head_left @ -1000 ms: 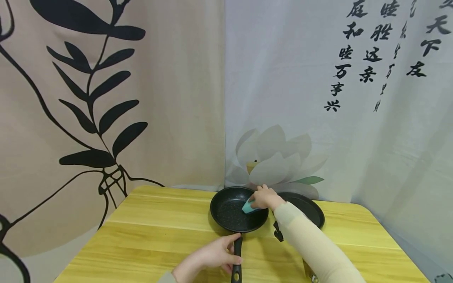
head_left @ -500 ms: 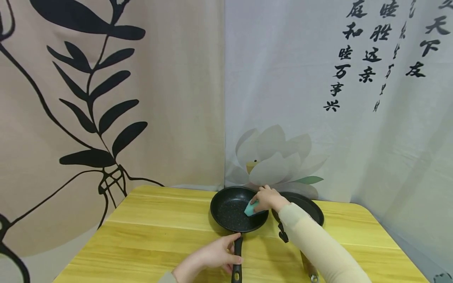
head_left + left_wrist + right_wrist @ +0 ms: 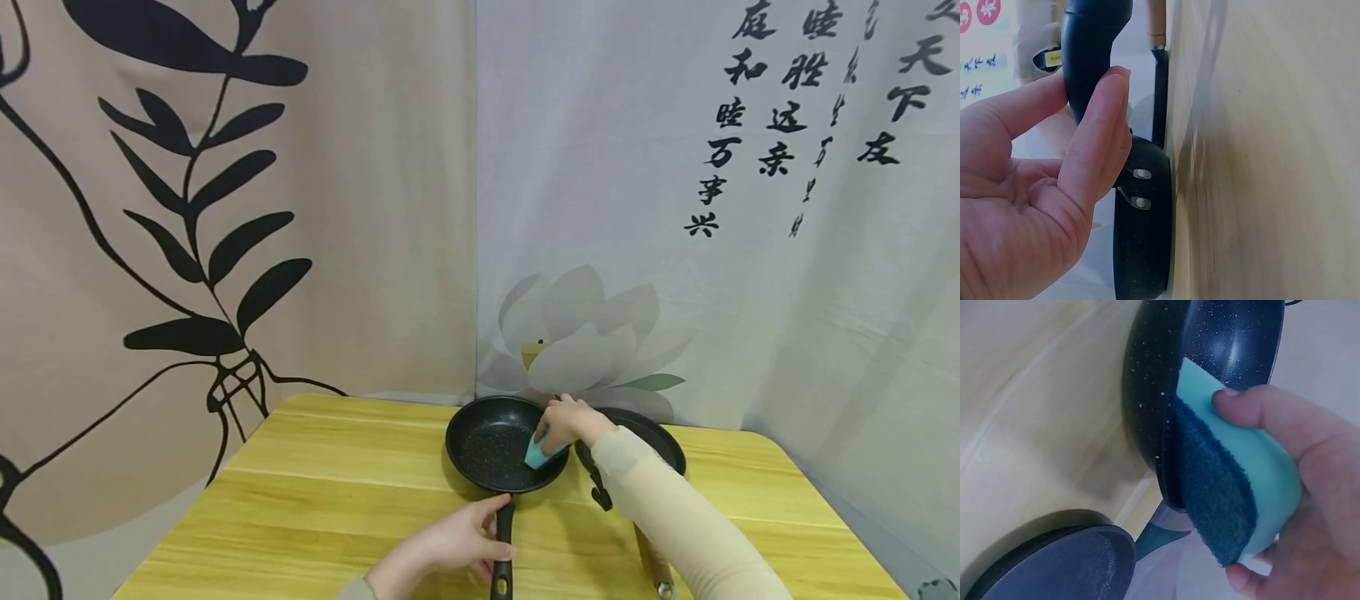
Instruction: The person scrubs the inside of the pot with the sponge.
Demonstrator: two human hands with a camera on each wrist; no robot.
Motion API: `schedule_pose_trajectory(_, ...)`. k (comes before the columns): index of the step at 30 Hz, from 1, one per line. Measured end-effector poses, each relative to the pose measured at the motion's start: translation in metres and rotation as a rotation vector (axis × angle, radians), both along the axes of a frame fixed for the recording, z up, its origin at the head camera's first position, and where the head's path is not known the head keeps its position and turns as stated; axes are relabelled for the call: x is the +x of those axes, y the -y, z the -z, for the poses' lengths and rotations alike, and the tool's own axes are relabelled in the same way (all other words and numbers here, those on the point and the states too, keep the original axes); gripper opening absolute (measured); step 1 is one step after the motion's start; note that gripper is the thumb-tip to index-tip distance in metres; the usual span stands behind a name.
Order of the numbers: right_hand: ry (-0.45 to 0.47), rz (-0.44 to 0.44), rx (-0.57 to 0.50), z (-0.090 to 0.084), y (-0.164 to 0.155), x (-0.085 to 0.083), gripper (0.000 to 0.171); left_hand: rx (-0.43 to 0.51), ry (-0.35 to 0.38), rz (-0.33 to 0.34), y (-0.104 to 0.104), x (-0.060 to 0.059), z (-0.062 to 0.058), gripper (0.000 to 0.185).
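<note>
A black speckled frying pan [image 3: 487, 446] lies on the wooden table with its handle toward me. My left hand [image 3: 468, 542] grips that handle [image 3: 504, 533], thumb and fingers on either side of it; the left wrist view shows the handle [image 3: 1091, 50] between them. Inside the pan, at its right side, my right hand [image 3: 567, 423] pinches a sponge [image 3: 536, 454]. Close up in the right wrist view, the sponge [image 3: 1241, 462] is turquoise foam with a dark scouring layer, bent between thumb and fingers, the scouring layer against the pan's rim and inner wall.
Right of the frying pan lies a flat black pan [image 3: 660, 442], partly hidden behind my right forearm. Its brown handle [image 3: 654, 567] points toward me. A printed cloth backdrop [image 3: 390, 208] hangs behind the wooden table [image 3: 322, 475].
My right hand has moved the sponge a little to the right and nearer to me along the pan's inside. My left hand stays in place on the handle.
</note>
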State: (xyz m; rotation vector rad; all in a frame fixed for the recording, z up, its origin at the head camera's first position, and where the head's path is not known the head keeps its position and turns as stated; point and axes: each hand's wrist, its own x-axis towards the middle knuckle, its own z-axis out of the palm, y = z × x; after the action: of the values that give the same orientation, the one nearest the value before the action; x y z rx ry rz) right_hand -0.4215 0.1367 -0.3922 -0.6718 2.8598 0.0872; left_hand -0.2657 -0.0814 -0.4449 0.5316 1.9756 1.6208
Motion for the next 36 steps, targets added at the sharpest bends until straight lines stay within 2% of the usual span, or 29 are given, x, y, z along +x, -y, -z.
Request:
schedule_pose_trajectory(14,0.098,0.050,-0.067,-0.009,-0.001,0.009,0.015,-0.006,0.004,-0.003,-0.001,0.000,0.002,0.073)
schedule_pose_trajectory(36,0.205,-0.018,-0.078,-0.009,0.010,0.021,0.022,-0.007,0.016,0.019,0.000,-0.002,0.002,0.074)
